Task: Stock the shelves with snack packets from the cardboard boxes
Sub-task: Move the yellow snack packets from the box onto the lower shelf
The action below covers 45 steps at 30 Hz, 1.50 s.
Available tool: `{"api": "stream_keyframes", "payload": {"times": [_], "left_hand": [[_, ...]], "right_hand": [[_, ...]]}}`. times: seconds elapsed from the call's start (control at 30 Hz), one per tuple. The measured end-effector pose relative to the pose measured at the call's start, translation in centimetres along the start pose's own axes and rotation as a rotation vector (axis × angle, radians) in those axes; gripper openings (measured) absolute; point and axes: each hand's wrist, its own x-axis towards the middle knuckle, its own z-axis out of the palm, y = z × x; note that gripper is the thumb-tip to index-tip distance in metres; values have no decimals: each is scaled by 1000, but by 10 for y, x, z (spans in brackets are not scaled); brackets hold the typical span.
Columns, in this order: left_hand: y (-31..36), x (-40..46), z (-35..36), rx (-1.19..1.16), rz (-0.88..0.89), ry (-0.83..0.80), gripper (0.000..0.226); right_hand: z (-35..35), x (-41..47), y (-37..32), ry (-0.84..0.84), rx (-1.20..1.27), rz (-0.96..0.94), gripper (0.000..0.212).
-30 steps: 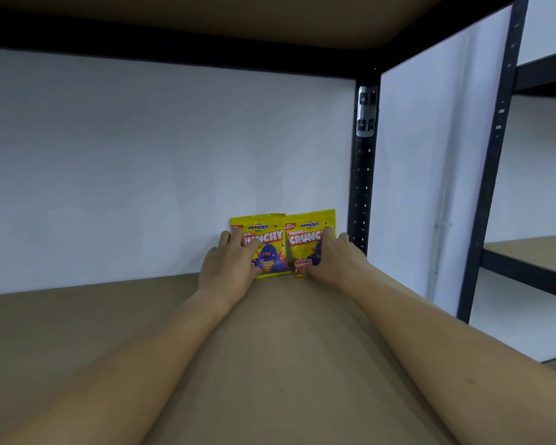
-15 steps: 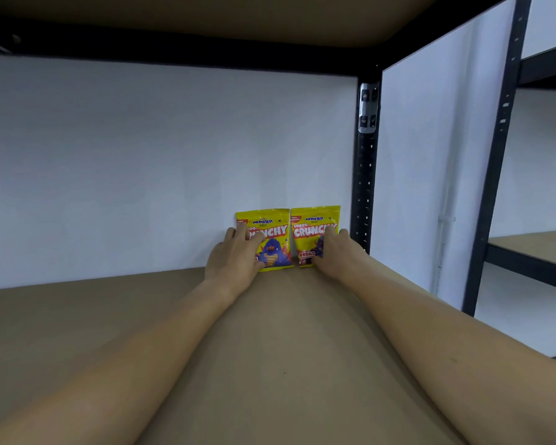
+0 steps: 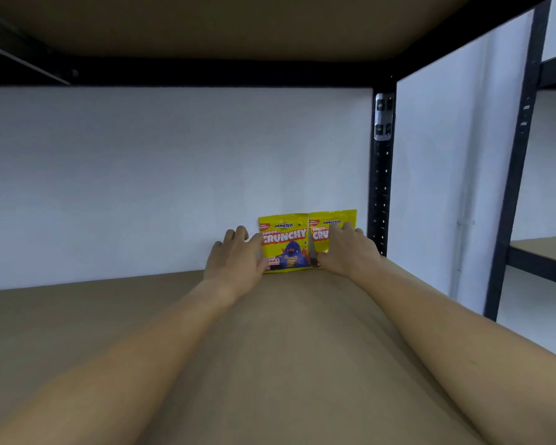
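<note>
Two yellow "Crunchy" snack packets stand upright side by side against the white back wall, at the back right of the brown shelf board (image 3: 286, 342). The left packet (image 3: 286, 245) shows its whole front. My left hand (image 3: 235, 255) sits just left of it with relaxed fingers, the thumb touching the packet's left edge. My right hand (image 3: 347, 248) lies over the front of the right packet (image 3: 329, 217), fingers pressing near its top, and hides most of it. No cardboard box is in view.
A black perforated upright post (image 3: 379, 187) stands just right of the packets. The underside of the shelf above (image 3: 206, 27) hangs low overhead. A second rack with a brown shelf (image 3: 546, 248) stands to the right. The board stretches bare to the left.
My left hand has slid left off the front of the left packet, uncovering its print. My right hand has moved up over the right packet. The camera has moved closer.
</note>
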Motion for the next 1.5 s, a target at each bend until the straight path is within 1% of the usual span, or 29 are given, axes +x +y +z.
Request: {"api": "stream_keyframes", "payload": {"times": [0.1,0.17,0.23,0.3,0.37,0.53,0.67,0.73,0.8,0.87,0.93,1.0,1.07,1.13,1.23,1.3,1.37,1.43,1.5], "left_hand": [[-16,-16,-16,-4,1,-90,47],[-30,-26,-29,-7,13,-135,47],[-42,-37,-43,-49,-4,-161,45],[-50,-50,-58,-99,-37,-180,44],[-58,-72,-72,-133,-74,-186,43],[-94,-139,-103,-139,-144,-191,44],[-139,-198,-137,-173,-250,-165,46],[-160,-231,-157,-197,-302,-169,57],[-176,-265,-175,-238,-339,-115,67],[-190,-300,-190,-256,-362,-39,64],[-201,-338,-202,-248,-373,12,56],[-206,-378,-210,-258,-377,46,45],[-207,-421,-211,-302,-384,76,31],[-209,-464,-207,-345,-397,78,21],[-219,-521,-191,-383,-454,29,20],[-227,-553,-175,-374,-490,-11,16],[-230,-583,-158,-384,-531,-67,9],[-234,-609,-143,-397,-570,-116,8],[-236,-632,-128,-409,-620,-200,12]], "right_hand": [[-10,-10,-14,-31,11,-113,53],[-21,-20,-31,-75,10,-171,55],[-29,-33,-49,-76,60,-204,56],[-35,-49,-69,-69,132,-222,55],[-42,-67,-93,-99,178,-250,55],[-51,-118,-156,-157,236,-352,58],[-55,-160,-207,-197,304,-415,58],[-57,-186,-235,-252,387,-449,63],[-60,-215,-260,-302,474,-477,64],[-61,-247,-283,-285,532,-527,55],[-61,-283,-304,-237,582,-590,48],[-58,-322,-323,-231,601,-653,43],[-50,-360,-338,-236,587,-727,40],[-41,-393,-347,-242,631,-755,37],[-25,-439,-354,-293,710,-765,32],[-7,-465,-358,-361,699,-771,31],[15,-488,-361,-460,633,-769,33],[34,-506,-364,-563,533,-753,36],[53,-521,-366,-647,454,-733,37]]}}
